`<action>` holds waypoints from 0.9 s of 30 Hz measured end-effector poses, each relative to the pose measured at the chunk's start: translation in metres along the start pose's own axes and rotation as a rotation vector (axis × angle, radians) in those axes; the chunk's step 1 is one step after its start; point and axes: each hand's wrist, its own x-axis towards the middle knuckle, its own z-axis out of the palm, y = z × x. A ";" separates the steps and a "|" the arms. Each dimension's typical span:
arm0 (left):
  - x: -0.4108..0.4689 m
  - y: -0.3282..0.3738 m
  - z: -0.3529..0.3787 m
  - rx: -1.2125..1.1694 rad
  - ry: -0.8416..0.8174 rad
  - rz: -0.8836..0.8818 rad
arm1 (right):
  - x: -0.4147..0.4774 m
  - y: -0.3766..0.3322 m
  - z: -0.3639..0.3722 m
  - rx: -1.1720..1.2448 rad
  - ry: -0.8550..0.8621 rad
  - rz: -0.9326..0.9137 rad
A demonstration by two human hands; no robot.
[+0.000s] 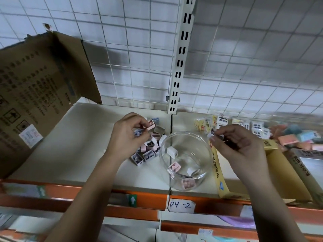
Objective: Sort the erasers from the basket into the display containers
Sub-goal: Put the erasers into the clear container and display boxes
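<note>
A clear round jar [185, 179] stands on the shelf in front of me with several small block erasers at its bottom. To its left lies a loose pile of small erasers [148, 151] in pink, white and lilac. My left hand [125, 135] hovers over that pile, pinching a pink eraser [151, 125] in its fingertips with a lilac one under the fingers. My right hand [239, 144] is above the jar's right rim and pinches a small white eraser [212, 134].
An open cardboard box [35, 95] fills the shelf's left end. A yellow display carton [272, 173] lies right of the jar, with packaged erasers [253, 126] and pastel ones [297, 137] behind it. A wire grid backs the shelf. The orange shelf edge [143, 199] carries a handwritten label.
</note>
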 end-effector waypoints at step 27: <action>-0.006 0.072 0.022 -0.071 -0.382 0.263 | -0.009 0.010 -0.011 -0.205 0.019 -0.102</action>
